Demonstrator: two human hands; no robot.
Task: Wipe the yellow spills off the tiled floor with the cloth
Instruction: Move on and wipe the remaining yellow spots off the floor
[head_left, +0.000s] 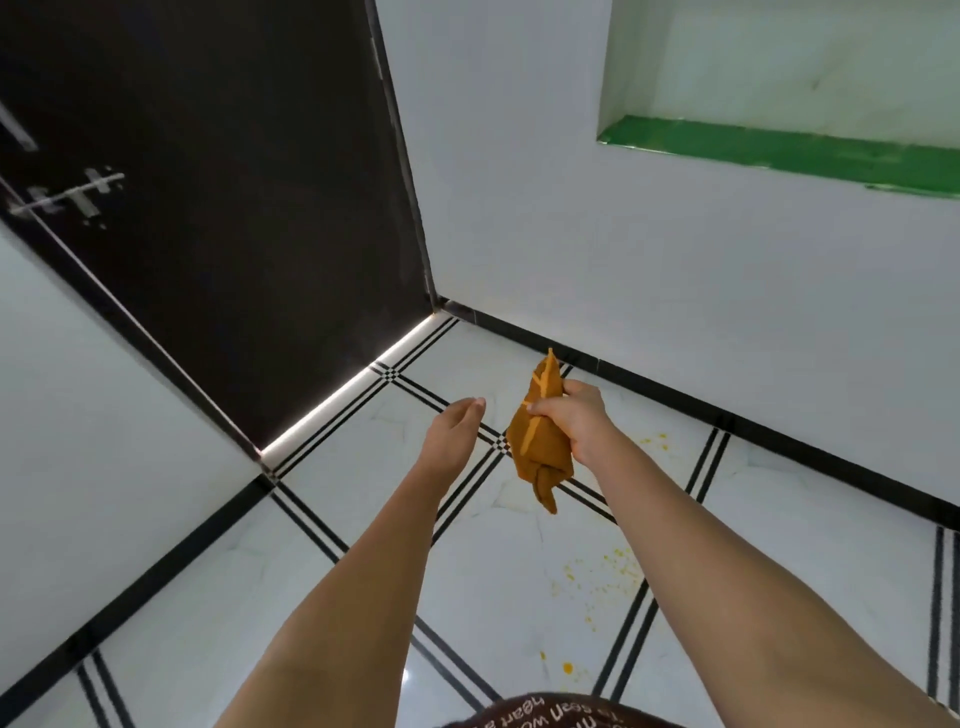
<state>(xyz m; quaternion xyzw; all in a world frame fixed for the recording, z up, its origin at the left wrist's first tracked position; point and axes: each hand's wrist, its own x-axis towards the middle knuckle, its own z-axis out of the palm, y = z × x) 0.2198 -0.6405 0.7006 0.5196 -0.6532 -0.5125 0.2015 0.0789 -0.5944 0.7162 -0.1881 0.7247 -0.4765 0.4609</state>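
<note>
Orange cloth in right hand

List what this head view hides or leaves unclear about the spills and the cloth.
Head view: the right hand covers the middle of the cloth.
The right forearm hides tiled floor beside the yellow spills; more could lie beneath.
Specks by the wall are too small to count.
The bottom edge cuts off nearer floor.

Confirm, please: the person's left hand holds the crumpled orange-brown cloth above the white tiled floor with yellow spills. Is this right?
No. In the head view the right hand holds the crumpled orange-brown cloth above the white tiled floor with yellow spills; the left hand is open.
</note>
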